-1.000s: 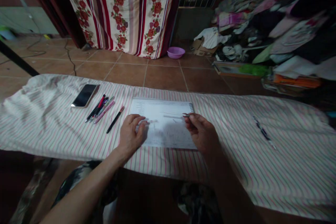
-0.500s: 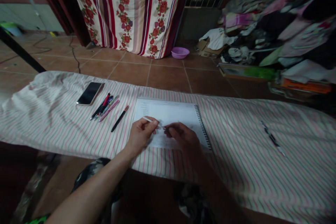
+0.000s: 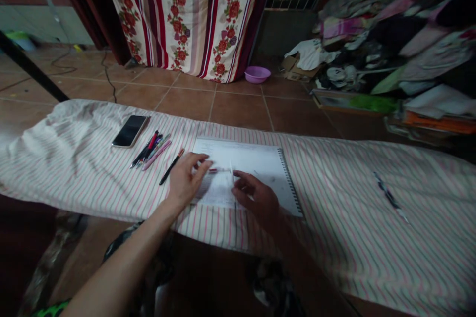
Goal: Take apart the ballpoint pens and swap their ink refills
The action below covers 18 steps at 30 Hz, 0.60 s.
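A spiral notebook (image 3: 260, 163) lies open on the striped cloth (image 3: 74, 163) in front of me. My left hand (image 3: 184, 183) rests flat on the notebook's left edge, fingers stretched out. Its fingertips are next to a small red-and-white pen piece (image 3: 214, 170) lying on the page. My right hand (image 3: 256, 198) sits over the lower middle of the page with its fingers curled. It pinches a thin white stick (image 3: 231, 172), which stands nearly upright. I cannot tell what the stick is.
Left of the notebook lie a black pen (image 3: 171, 166), several coloured pens (image 3: 150, 150) and a dark phone (image 3: 130, 130). Another pen (image 3: 388, 195) lies far right on the cloth. Beyond are tiled floor, a purple bowl (image 3: 257, 74), a floral curtain (image 3: 193, 15) and heaped clothes (image 3: 390, 34).
My hands came together over the page, then drew slightly apart. The left hand has let go of the white piece and lies flat. The right hand has moved left and now holds the thin stick upright.
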### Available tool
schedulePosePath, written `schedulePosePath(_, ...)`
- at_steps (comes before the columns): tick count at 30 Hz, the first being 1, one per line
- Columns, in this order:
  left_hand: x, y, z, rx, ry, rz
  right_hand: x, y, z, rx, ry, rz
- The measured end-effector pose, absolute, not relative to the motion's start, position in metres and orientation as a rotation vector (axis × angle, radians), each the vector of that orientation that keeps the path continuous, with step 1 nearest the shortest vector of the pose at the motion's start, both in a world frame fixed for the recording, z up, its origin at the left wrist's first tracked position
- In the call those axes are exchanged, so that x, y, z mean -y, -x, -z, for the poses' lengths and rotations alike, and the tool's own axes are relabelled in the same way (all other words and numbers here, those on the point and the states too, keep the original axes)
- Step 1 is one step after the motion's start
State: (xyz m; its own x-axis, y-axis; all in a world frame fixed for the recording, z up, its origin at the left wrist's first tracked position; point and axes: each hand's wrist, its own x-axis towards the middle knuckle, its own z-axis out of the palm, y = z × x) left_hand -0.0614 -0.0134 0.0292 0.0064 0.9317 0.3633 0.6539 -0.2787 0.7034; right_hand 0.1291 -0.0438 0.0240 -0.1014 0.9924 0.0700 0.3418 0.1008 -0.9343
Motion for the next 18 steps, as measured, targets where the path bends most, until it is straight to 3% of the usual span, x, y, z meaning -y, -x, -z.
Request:
schedulePosePath(4,-0.001,0.096,-0.029,-2.257,-2.018,-0.744,0.04,-0.137,-0.027,1.334,1.409,-1.123)
schedulePosePath(8,-0.002,0.108,-0.019,-2.401,-2.032,-0.349,0.037,-0.138,-0.025,1.148,1.275,-1.24)
schedulePosePath(18,-0.002,0.106,-0.012,-2.407,-2.128,-0.333,0.035,-0.144,-0.019,1.105,1.156,-1.3)
